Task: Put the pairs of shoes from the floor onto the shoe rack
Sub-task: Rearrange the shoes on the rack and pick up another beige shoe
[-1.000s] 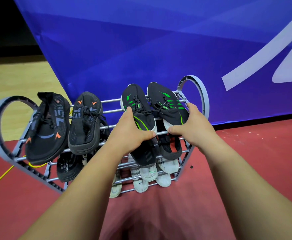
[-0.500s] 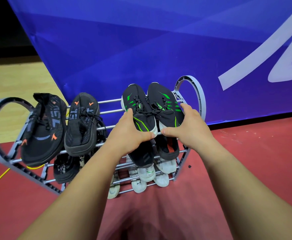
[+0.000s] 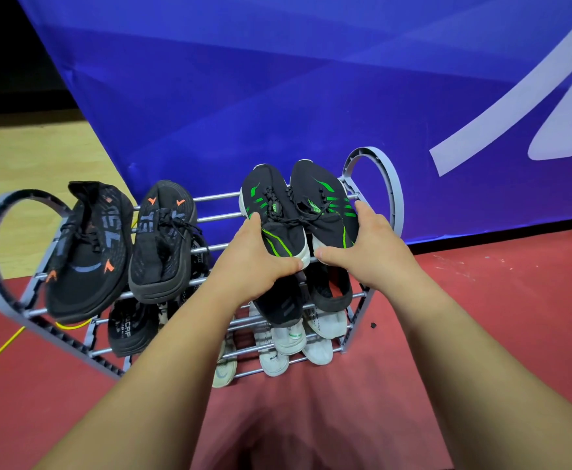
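- Red floor (image 3: 481, 317) runs under a blue banner (image 3: 243, 96), and the grey shoe rack (image 3: 391, 184) stands against it.
- Your left hand (image 3: 257, 262) grips the heel of the left black-and-green shoe (image 3: 271, 205), fingers curled round it.
- Your right hand (image 3: 369, 252) clasps the heel of the right black-and-green shoe (image 3: 321, 198).
- Both shoes lie side by side at the right end of the top tier, toes toward the banner.
- Black-and-orange shoes (image 3: 162, 239) sit at the left of that tier; white shoes (image 3: 288, 337) lie on the lower rails.
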Motion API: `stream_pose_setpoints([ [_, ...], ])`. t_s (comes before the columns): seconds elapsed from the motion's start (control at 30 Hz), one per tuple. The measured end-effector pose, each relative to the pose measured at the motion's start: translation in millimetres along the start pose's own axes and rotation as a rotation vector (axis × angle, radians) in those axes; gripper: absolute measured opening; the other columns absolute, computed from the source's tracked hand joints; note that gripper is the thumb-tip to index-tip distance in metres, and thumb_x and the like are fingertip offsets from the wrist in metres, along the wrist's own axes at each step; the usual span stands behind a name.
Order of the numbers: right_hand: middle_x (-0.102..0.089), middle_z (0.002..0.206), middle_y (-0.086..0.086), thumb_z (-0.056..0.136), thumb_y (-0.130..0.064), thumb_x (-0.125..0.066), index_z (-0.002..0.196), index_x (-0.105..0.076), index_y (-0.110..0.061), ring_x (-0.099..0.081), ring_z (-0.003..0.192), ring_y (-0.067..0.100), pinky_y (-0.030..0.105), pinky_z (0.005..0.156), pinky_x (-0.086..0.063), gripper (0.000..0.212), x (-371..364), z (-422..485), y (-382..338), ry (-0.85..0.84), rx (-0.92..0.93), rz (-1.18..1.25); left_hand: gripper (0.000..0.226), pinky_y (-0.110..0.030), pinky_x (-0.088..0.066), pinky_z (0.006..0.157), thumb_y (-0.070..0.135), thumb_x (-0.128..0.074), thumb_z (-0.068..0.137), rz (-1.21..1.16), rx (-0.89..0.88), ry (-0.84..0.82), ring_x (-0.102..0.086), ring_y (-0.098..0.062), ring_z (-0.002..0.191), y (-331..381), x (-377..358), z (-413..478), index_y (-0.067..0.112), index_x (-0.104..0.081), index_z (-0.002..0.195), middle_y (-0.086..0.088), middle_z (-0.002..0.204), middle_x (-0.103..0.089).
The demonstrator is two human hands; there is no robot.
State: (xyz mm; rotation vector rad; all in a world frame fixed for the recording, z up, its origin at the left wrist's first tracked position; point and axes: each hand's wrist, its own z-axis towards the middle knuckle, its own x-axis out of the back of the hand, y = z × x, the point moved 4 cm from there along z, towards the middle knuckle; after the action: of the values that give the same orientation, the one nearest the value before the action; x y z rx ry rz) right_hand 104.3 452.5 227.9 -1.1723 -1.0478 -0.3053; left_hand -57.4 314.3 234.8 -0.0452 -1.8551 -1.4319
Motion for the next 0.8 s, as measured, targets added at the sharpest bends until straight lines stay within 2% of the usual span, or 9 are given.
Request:
stream_pose_setpoints([
  [0.07,-0.048,0.129,0.003,0.066,-0.066,-0.08,0.144,-0.037,-0.031,-0.056,0.116,0.026,0.039,0.084,-0.047,0.096,0.7,0.2,0.2,-0.021,-0.007,-0.05,0.056,-0.023,-0.043,0.061,0.04,-0.086,0.067,-0.018,0.003,-0.001,-0.065,-0.005,0.078,0.0,-2.4,0.2,0.03,-0.052,0.109,0.011,0.103,-0.069],
  [0.13,-0.048,0.129,0.003,0.065,-0.071,-0.077,0.139,-0.041,-0.031,-0.057,0.115,0.027,0.046,0.094,-0.049,0.091,1.6,-0.4,-0.4,-0.03,-0.012,-0.089,0.055,-0.022,-0.043,0.058,0.038,-0.086,0.068,-0.024,0.008,-0.003,-0.063,-0.005,0.071,-0.2,-3.1,0.1,0.029,-0.051,0.109,0.008,0.102,-0.069],
  [0.2,-0.047,0.134,0.003,0.063,-0.078,-0.073,0.142,-0.039,-0.031,-0.055,0.121,0.028,0.051,0.1,-0.045,0.098,1.4,-0.5,-1.0,-0.039,-0.021,-0.136,0.054,-0.015,-0.041,0.052,0.037,-0.085,0.068,-0.026,0.01,-0.01,-0.06,0.001,0.063,-0.4,-1.8,0.0,0.029,-0.051,0.109,0.008,0.099,-0.069],
  [0.23,-0.046,0.138,0.003,0.063,-0.08,-0.071,0.147,-0.035,-0.031,-0.053,0.126,0.028,0.051,0.101,-0.043,0.105,0.8,-0.3,-1.3,-0.045,-0.027,-0.16,0.053,-0.015,-0.041,0.052,0.038,-0.084,0.067,-0.023,0.013,-0.015,-0.06,0.001,0.064,-0.6,-0.9,0.1,0.03,-0.052,0.108,0.007,0.099,-0.069],
  [0.33,-0.043,0.144,0.003,0.059,-0.085,-0.068,0.156,-0.024,-0.03,-0.051,0.129,0.027,0.053,0.1,-0.039,0.119,0.4,0.6,-2.3,-0.065,-0.054,-0.204,0.053,-0.027,-0.045,0.063,0.039,-0.083,0.065,-0.012,0.023,-0.026,-0.066,-0.012,0.079,-1.8,-0.4,0.8,0.031,-0.051,0.107,0.006,0.102,-0.069],
  [0.47,-0.046,0.134,0.002,0.053,-0.087,-0.067,0.146,-0.033,-0.034,-0.055,0.119,0.026,0.052,0.099,-0.043,0.112,2.4,-0.5,-5.4,-0.073,-0.065,-0.205,0.057,-0.032,-0.054,0.074,0.041,-0.083,0.062,-0.009,0.023,-0.022,-0.068,-0.009,0.088,-2.5,0.2,0.6,0.032,-0.051,0.108,0.011,0.104,-0.07],
  [0.63,-0.045,0.128,0.0,0.05,-0.088,-0.065,0.141,-0.036,-0.035,-0.057,0.113,0.026,0.053,0.099,-0.047,0.109,2.1,-3.4,-10.5,-0.091,-0.082,-0.214,0.055,-0.024,-0.048,0.065,0.04,-0.083,0.062,-0.036,0.032,-0.028,-0.069,-0.006,0.083,-3.0,1.3,0.7,0.032,-0.051,0.106,0.014,0.097,-0.072],
  [0.8,-0.043,0.119,-0.003,0.047,-0.088,-0.064,0.134,-0.04,-0.04,-0.057,0.11,0.025,0.053,0.098,-0.048,0.102,4.9,-4.6,-11.7,-0.103,-0.082,-0.195,0.054,-0.029,-0.049,0.069,0.039,-0.082,0.064,-0.04,0.015,-0.028,-0.068,-0.01,0.089,-1.2,0.6,0.3,0.03,-0.051,0.107,0.009,0.105,-0.07],
])
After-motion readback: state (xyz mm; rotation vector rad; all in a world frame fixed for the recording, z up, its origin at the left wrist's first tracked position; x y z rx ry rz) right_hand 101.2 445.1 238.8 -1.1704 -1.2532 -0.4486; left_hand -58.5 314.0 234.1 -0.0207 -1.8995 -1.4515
